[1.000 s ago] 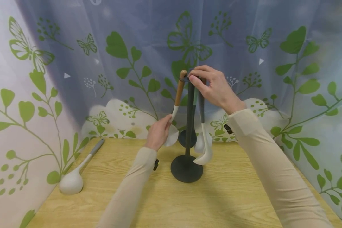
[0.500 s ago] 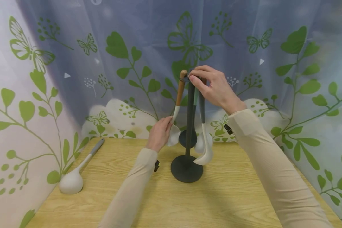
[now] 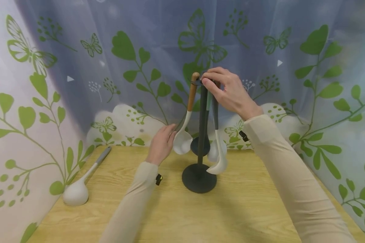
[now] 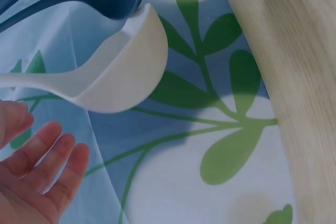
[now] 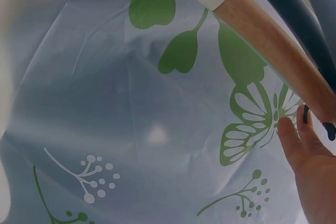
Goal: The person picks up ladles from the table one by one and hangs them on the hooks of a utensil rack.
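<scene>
The background is filled by a curtain (image 3: pixel 158 67) printed with green leaves and butterflies, and the foreground by a wooden table (image 3: pixel 246 209). Two beige sleeves (image 3: pixel 287 175) are stretched forward over it. Towards the back, a black stand (image 3: pixel 202 135) is set upright on its round base.

By the table's left edge a grey-handled ladle (image 3: pixel 76 194) is laid down. On the left side of the stand a wooden-handled ladle (image 3: pixel 182 142) is hung by its upper end, slightly tilted. A dark ladle (image 3: pixel 207 146) is hung behind the pole, and a white ladle (image 3: pixel 220 163) at the front right, by which another pale bowl (image 3: pixel 213 153) is partly hidden.

The stand's top is gripped by the right hand (image 3: pixel 228 87), with the thumb in front and the fingers bent over; which hooks are touched cannot be told. The left hand (image 3: pixel 161 143) is held just beside the wooden-handled ladle's bowl, relaxed, its fingers gently bent and parted; a gap to the ladle is shown in the left wrist view.
</scene>
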The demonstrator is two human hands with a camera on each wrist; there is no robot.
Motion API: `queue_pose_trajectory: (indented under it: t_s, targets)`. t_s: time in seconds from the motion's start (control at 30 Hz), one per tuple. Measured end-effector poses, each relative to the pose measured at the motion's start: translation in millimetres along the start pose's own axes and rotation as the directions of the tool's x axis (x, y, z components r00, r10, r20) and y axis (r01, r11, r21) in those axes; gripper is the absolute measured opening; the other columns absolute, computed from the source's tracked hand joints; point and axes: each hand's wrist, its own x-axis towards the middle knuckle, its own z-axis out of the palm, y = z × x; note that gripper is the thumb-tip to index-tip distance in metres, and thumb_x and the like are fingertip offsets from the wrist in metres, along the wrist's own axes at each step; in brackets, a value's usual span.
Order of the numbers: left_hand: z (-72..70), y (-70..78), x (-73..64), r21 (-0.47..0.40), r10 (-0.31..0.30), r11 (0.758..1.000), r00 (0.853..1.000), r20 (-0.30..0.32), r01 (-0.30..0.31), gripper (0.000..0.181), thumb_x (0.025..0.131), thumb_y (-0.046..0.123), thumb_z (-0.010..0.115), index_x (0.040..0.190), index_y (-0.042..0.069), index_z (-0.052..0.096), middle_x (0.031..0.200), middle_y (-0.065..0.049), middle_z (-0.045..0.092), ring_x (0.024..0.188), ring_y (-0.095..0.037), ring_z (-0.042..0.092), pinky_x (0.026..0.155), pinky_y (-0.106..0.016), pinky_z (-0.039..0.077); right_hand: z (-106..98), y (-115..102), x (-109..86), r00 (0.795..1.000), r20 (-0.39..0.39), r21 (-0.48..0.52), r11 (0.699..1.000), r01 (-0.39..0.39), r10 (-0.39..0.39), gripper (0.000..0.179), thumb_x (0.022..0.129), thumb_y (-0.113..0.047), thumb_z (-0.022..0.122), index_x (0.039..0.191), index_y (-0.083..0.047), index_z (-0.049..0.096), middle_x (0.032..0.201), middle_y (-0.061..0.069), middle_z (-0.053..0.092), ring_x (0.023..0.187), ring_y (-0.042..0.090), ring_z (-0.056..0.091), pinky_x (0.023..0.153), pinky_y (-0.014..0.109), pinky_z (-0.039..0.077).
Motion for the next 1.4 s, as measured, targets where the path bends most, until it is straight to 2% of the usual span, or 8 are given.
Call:
queue_pose_trajectory:
  t_s: [0.17,0.33,0.5,0.7,0.93,1.1,1.4]
  targets:
    - [-7.1,-5.5,-7.6,-0.008,-0.009,1.000,1.000,0.011,0.009,0.030,0.103,0.017,0.051,0.130,0.007,0.061,0.119,-0.012,0.067,0.106,-0.028,0.064,0.091,-0.043,0.053,-2.6,0.5,-0.3,1.000,0.017,0.006,1.000,-0.007,0.007,0.040,0.102,-0.039,0.049,0.129,-0.014,0.065,0.137,0.004,0.055,0.093,0.020,0.049,0.084,0.042,0.040]
    - [-12.4,-9.5,-14.3,-0.026,-0.047,0.999,0.998,0.028,0.048,0.031,0.105,0.017,0.047,0.131,0.008,0.061,0.123,-0.012,0.066,0.113,-0.028,0.062,0.098,-0.042,0.050,-2.4,-0.6,0.1,1.000,0.026,0.006,1.000,-0.001,0.001,0.040,0.102,-0.039,0.049,0.129,-0.014,0.065,0.137,0.004,0.056,0.092,0.019,0.050,0.080,0.039,0.040]
    - [-17.4,-11.6,-21.3,-0.027,-0.059,0.998,0.997,0.039,0.060,0.032,0.106,0.020,0.044,0.129,0.006,0.061,0.122,-0.013,0.066,0.112,-0.028,0.063,0.096,-0.043,0.051,-3.6,-0.9,0.4,1.000,0.025,-0.011,1.000,0.002,-0.002,0.041,0.102,-0.039,0.050,0.130,-0.013,0.065,0.137,0.005,0.055,0.091,0.019,0.050,0.079,0.038,0.040]
    - [-23.7,-21.4,-37.0,-0.014,-0.087,0.996,0.996,0.033,0.087,0.030,0.105,0.019,0.047,0.127,0.004,0.062,0.118,-0.013,0.067,0.108,-0.030,0.063,0.093,-0.045,0.052,-3.6,-2.5,0.5,1.000,0.023,-0.027,1.000,0.006,-0.005,0.042,0.102,-0.040,0.050,0.130,-0.013,0.065,0.137,0.006,0.056,0.092,0.020,0.050,0.080,0.039,0.041]
    - [-31.6,-32.4,-57.1,0.019,-0.123,0.992,0.992,0.039,0.122,0.032,0.104,0.024,0.050,0.128,0.006,0.062,0.122,-0.014,0.066,0.114,-0.031,0.061,0.096,-0.048,0.050,-1.6,-3.0,-0.5,1.000,0.015,-0.023,1.000,0.010,-0.009,0.042,0.102,-0.040,0.051,0.129,-0.012,0.065,0.136,0.006,0.056,0.094,0.021,0.051,0.083,0.040,0.041]
    - [-35.7,-41.3,-69.7,0.041,-0.099,0.994,0.994,0.045,0.097,0.032,0.104,0.023,0.051,0.127,0.004,0.063,0.122,-0.014,0.066,0.114,-0.032,0.062,0.097,-0.049,0.050,-0.1,-2.4,-1.2,1.000,0.021,-0.016,1.000,-0.004,0.004,0.042,0.102,-0.042,0.050,0.130,-0.013,0.064,0.138,0.005,0.055,0.095,0.021,0.050,0.084,0.040,0.041]
    - [-45.1,-56.5,-83.9,0.114,-0.065,0.992,0.997,0.047,0.059,0.028,0.101,0.021,0.056,0.123,0.005,0.065,0.118,-0.015,0.068,0.107,-0.032,0.064,0.089,-0.048,0.053,-0.7,-2.6,-0.4,1.000,0.025,-0.021,1.000,-0.013,0.013,0.044,0.103,-0.043,0.048,0.131,-0.014,0.063,0.139,0.005,0.054,0.095,0.021,0.050,0.086,0.042,0.041]
